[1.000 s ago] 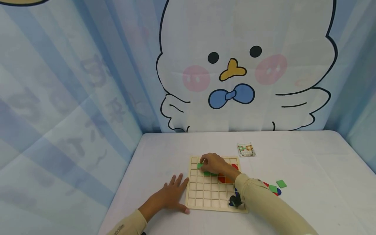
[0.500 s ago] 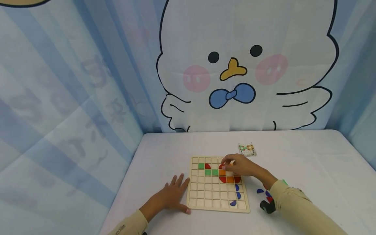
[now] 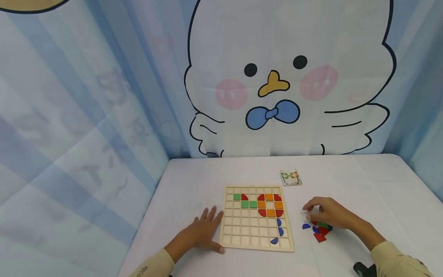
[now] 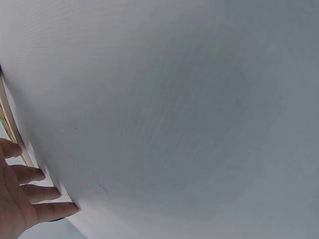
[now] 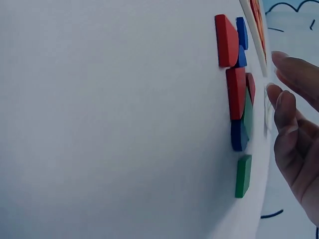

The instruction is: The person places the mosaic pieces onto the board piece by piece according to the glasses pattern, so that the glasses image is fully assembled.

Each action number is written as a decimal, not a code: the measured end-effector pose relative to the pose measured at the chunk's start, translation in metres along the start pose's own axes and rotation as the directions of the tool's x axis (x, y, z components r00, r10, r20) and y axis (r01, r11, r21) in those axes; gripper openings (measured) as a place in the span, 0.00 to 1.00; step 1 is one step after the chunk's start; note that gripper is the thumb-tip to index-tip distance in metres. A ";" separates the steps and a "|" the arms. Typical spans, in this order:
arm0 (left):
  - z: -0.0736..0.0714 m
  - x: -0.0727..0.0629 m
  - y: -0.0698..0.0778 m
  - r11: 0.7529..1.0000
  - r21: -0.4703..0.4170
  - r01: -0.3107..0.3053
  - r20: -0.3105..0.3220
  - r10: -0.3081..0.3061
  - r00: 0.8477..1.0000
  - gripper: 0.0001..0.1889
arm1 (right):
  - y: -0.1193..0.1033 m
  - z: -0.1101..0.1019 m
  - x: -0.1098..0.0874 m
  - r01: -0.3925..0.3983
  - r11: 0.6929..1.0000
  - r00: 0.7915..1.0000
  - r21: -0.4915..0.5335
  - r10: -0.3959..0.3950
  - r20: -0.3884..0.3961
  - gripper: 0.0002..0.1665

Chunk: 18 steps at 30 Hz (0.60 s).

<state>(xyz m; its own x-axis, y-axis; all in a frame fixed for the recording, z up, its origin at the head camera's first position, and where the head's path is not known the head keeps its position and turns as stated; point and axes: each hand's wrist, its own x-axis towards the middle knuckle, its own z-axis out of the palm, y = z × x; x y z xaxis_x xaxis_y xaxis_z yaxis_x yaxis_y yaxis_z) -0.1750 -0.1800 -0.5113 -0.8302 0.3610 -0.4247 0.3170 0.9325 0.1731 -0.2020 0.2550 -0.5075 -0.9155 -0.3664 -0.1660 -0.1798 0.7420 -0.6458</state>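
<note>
The right hand [image 3: 328, 212] is poised at the loose pieces [image 3: 323, 231] in the lower right of the frame, its grip slightly parted and nothing visibly held; the left hand [image 3: 204, 227] lies fingers spread at the left edge of the grid board [image 3: 238, 231], lower centre. For a clean pick, the thumb and one fingertip should probably pinch a single piece by opposite edges, without dragging its overlapping neighbours.

In the head view, the bare right hand [image 3: 330, 212] partly hides flat red, green and blue pieces [image 3: 323, 231]; the square multicoloured card [image 3: 290, 178] is too small to read. The left wrist view crops the left hand [image 4: 17, 199] and pale wooden grid board [image 3: 237, 229].
</note>
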 end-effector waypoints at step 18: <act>0.003 0.000 0.000 1.000 0.014 0.001 -0.010 0.000 1.000 0.65 | 0.020 0.006 -0.014 -0.018 0.999 1.000 -0.047 0.017 -0.017 0.19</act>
<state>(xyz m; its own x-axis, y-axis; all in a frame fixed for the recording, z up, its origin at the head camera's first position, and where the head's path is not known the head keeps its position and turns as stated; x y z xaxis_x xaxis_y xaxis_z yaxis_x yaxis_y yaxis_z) -0.1738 -0.1795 -0.5137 -0.8347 0.3605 -0.4162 0.3229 0.9328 0.1602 -0.1910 0.2717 -0.5229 -0.9245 -0.3438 -0.1644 -0.1800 0.7742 -0.6068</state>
